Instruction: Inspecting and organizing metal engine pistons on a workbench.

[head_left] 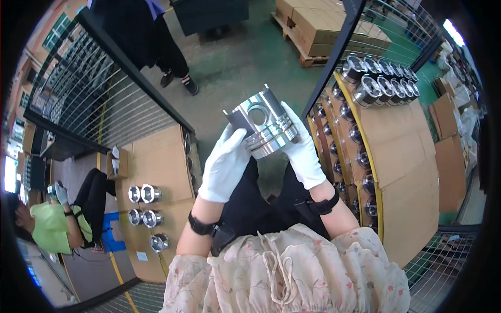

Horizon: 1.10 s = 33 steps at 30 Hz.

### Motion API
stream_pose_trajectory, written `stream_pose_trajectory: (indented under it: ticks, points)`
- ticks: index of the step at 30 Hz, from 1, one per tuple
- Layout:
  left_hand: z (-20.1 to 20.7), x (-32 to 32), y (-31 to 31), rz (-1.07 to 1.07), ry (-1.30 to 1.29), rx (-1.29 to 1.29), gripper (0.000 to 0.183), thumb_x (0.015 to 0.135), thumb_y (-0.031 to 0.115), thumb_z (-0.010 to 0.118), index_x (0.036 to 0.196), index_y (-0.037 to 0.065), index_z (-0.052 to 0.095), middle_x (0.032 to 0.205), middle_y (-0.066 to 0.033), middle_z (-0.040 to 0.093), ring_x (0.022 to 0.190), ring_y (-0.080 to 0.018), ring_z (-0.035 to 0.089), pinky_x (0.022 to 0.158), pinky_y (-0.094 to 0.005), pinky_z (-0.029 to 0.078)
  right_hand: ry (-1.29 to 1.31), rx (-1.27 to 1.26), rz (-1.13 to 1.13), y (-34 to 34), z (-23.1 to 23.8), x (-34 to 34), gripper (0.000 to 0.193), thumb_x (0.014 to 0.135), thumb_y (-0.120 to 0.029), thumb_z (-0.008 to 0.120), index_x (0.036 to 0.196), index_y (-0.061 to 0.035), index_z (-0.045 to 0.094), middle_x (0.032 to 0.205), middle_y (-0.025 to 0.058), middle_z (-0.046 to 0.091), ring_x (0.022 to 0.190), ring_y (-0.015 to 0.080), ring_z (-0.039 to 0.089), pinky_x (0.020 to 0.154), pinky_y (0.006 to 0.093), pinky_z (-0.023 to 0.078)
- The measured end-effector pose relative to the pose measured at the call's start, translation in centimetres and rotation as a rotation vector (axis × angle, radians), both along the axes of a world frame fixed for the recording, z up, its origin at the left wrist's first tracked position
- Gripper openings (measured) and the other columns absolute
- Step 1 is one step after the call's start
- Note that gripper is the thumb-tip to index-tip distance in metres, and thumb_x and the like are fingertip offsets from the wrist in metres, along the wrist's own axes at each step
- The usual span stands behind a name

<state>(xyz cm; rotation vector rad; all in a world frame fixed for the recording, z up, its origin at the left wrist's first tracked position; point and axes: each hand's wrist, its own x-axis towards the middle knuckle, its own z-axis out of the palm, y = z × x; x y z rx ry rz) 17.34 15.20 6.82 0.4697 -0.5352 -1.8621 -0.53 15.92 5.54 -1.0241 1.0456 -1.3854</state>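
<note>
A shiny metal piston [263, 124] is held up in front of me, tilted, with its ringed end toward me and its dark-coated skirt pointing away. A round pin hole faces up through its side. My left hand [225, 164], in a white glove, grips the piston's left side with the thumb laid along it. Around its right side closes my right hand [304, 154], also gloved in white; most of its fingers are hidden beneath and behind the metal.
Several pistons [152, 218] stand on a cardboard-topped stack [159, 175] at left. More pistons [385, 88] line the far end of a layered cardboard stack [407, 172] at right. Wire mesh panels [94, 78] flank me. A seated co-worker [57, 224] and a standing person [141, 36] are nearby.
</note>
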Motion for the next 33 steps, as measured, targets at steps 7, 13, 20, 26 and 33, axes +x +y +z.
stream_pose_trajectory:
  ticks: [7,13,20,26,33]
  points:
    - [-4.7,0.2,-1.8,-0.021,0.253,0.304,0.037,0.098,0.033,0.043,0.12,0.007,0.056,0.112,-0.0137,0.064,0.103,-0.0273,0.065,0.089,-0.046,0.055,0.728,-0.474,-0.136,2.4,0.7,2.6,0.078,0.071,0.005,0.072,0.142,-0.0145,0.044,0.122,0.0155,0.059,0.106,0.0331,0.06,0.089,0.0366,0.05]
    - [-6.5,-0.6,-1.3,0.048,0.195,0.242,0.048,0.099,0.039,0.037,0.13,0.004,0.048,0.122,-0.0162,0.06,0.112,-0.03,0.06,0.1,-0.0463,0.048,0.079,-0.374,0.041,3.3,-3.9,3.0,0.099,0.079,-0.017,0.079,0.151,-0.0058,0.012,0.143,0.0189,0.039,0.132,0.0284,0.042,0.107,0.0428,0.039]
    - [-1.2,-2.7,2.7,0.514,-1.169,-0.895,0.104,0.062,0.015,0.087,0.143,-0.004,0.024,0.135,-0.0191,0.048,0.125,-0.0297,0.05,0.108,-0.039,0.038,-1.022,0.216,0.382,0.0,-1.9,1.9,0.059,0.099,-0.048,0.04,0.146,-0.0112,0.037,0.14,0.0093,0.049,0.127,0.0229,0.048,0.109,0.0383,0.035]
    - [-1.1,-3.3,1.9,0.404,-0.873,-0.957,0.107,0.06,0.014,0.088,0.143,-0.005,0.023,0.132,-0.0195,0.049,0.125,-0.0333,0.049,0.108,-0.0406,0.036,-1.014,0.066,0.503,-0.3,-0.9,-1.2,0.06,0.1,-0.041,0.041,0.146,-0.0038,0.032,0.139,0.0139,0.049,0.124,0.0217,0.05,0.107,0.0369,0.037]
    - [-0.8,-5.9,2.6,0.311,-1.414,-0.934,0.099,0.055,0.017,0.086,0.139,-0.002,0.038,0.115,-0.018,0.06,0.103,-0.0308,0.062,0.09,-0.039,0.049,0.728,-0.548,0.043,4.4,4.8,-6.7,0.02,0.085,-0.021,0.068,0.099,-0.0068,0.068,0.092,0.0119,0.065,0.085,0.0304,0.064,0.077,0.0362,0.053]
